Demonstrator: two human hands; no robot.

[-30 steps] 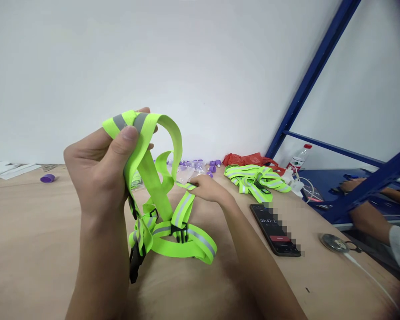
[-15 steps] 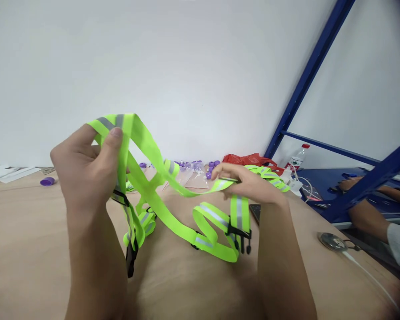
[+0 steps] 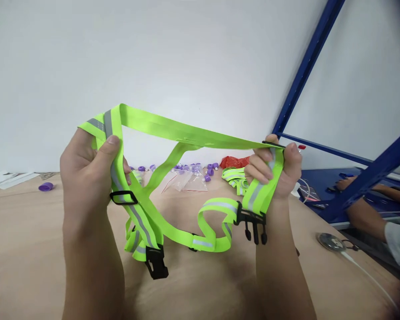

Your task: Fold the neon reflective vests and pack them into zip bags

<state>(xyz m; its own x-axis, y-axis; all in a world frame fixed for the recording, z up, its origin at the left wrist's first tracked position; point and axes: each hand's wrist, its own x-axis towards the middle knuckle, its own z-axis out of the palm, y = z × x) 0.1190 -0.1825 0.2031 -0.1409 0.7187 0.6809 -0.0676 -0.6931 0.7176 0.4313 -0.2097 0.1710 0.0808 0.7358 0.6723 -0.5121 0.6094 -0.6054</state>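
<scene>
A neon-yellow reflective harness (image 3: pixel 193 135) with grey stripes is stretched between my hands above the table. My left hand (image 3: pixel 88 173) pinches it where two straps cross, thumb on the near side. Below that thumb sits a black slider (image 3: pixel 123 198), and a black female buckle half (image 3: pixel 156 263) hangs lower on the strap. My right hand (image 3: pixel 275 166) is closed round the other end beside another black slider (image 3: pixel 273 145). Under it dangles the pronged male buckle half (image 3: pixel 252 218). The two buckle halves are apart. Looser strap loops droop between them.
Behind lie purple caps (image 3: pixel 210 171), clear plastic bags (image 3: pixel 186 180), a red bag (image 3: pixel 234 162) and another folded neon harness (image 3: pixel 235 178). Papers (image 3: pixel 11 178) and a purple cup (image 3: pixel 46 186) are left. A round device (image 3: pixel 331 242) with a cable lies right, near a blue frame (image 3: pixel 370 178) and another person's arm (image 3: pixel 368 218).
My right hand has moved right and up, turning and closing round the strap. The upper strap has gone from slack to taut. Both buckle halves now hang in clearer view.
</scene>
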